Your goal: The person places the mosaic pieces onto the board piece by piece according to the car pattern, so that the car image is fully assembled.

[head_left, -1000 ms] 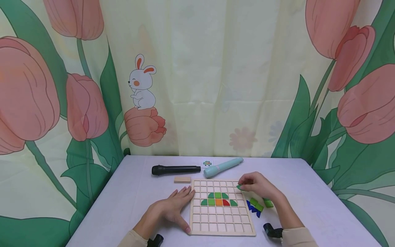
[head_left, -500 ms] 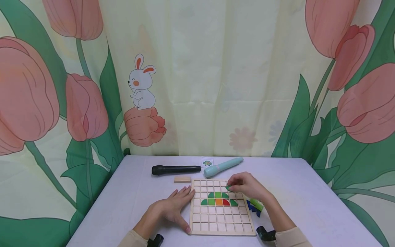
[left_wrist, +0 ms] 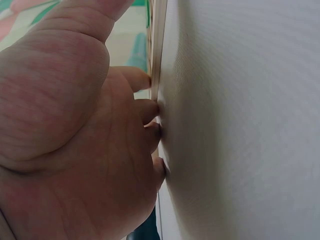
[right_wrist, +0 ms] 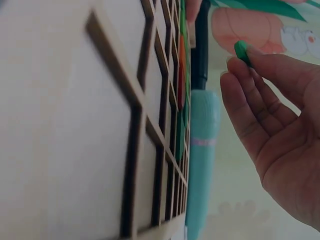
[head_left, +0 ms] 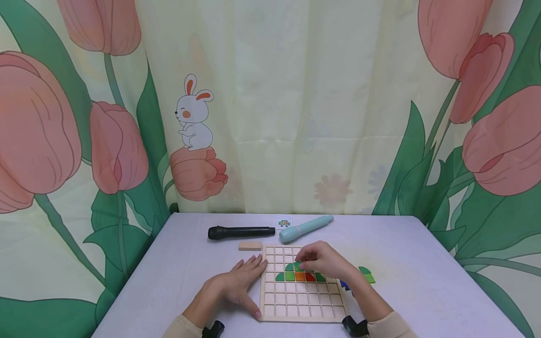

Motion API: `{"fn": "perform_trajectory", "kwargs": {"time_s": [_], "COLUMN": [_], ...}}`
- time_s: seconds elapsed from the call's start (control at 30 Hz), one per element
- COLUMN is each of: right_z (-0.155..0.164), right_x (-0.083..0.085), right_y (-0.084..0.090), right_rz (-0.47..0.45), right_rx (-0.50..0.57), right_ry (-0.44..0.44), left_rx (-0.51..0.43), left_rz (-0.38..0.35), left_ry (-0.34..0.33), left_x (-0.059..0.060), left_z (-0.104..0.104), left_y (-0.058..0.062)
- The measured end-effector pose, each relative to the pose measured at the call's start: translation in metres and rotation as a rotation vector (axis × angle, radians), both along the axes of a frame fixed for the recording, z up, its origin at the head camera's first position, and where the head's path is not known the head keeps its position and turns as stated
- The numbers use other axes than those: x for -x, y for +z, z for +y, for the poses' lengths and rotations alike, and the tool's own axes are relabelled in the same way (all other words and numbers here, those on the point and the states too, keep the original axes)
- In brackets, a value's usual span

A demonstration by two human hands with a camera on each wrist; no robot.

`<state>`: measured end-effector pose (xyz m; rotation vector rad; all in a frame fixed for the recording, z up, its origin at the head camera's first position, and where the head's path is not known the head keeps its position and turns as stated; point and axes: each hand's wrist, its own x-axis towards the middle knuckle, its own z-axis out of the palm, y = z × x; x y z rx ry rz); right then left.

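A wooden grid board [head_left: 302, 315] lies on the table with green, orange and red tiles in its cells. My left hand [head_left: 236, 281] rests along its left side, fingers spread and straight, thumb at the near left corner. In the left wrist view the fingertips [left_wrist: 152, 107] meet the board's edge. My right hand [head_left: 325, 260] is over the board's upper middle and pinches a small green tile [right_wrist: 242, 51] between thumb and fingers. The orange tile [head_left: 300, 277] and red tile [head_left: 310, 277] sit side by side, just below that hand in the head view.
Right of the board lie loose green tiles [head_left: 367, 275] and blue tiles [head_left: 344, 285], the latter partly hidden by my right arm. Beyond the board are a wooden block [head_left: 250, 246], a black microphone-like stick [head_left: 241, 232], a turquoise stick [head_left: 306, 228] and a small pattern card [head_left: 284, 222].
My right hand has carried the green tile leftward across the board, from its right edge to just above the placed tiles. My left hand has stayed in place.
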<state>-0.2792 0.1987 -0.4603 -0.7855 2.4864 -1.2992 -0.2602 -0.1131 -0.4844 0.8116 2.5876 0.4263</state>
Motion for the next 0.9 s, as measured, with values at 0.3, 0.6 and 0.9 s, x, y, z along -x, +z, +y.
{"fn": "perform_trajectory", "kwargs": {"time_s": [0.3, 0.6, 0.9], "right_z": [-0.026, -0.042, -0.056], "right_x": [-0.003, -0.001, -0.003], "right_y": [0.000, 0.002, -0.004], "right_rz": [0.043, 0.039, -0.034], "right_rx": [-0.063, -0.099, -0.118], "right_ry": [0.058, 0.132, 0.158], "left_rx": [0.005, -0.001, -0.003], "left_rz": [-0.006, -0.004, 0.006], "left_ry": [-0.006, -0.013, -0.019], "left_x": [0.001, 0.002, 0.002], "left_z": [-0.001, -0.001, -0.002], "left_y": [0.001, -0.002, -0.004]}}
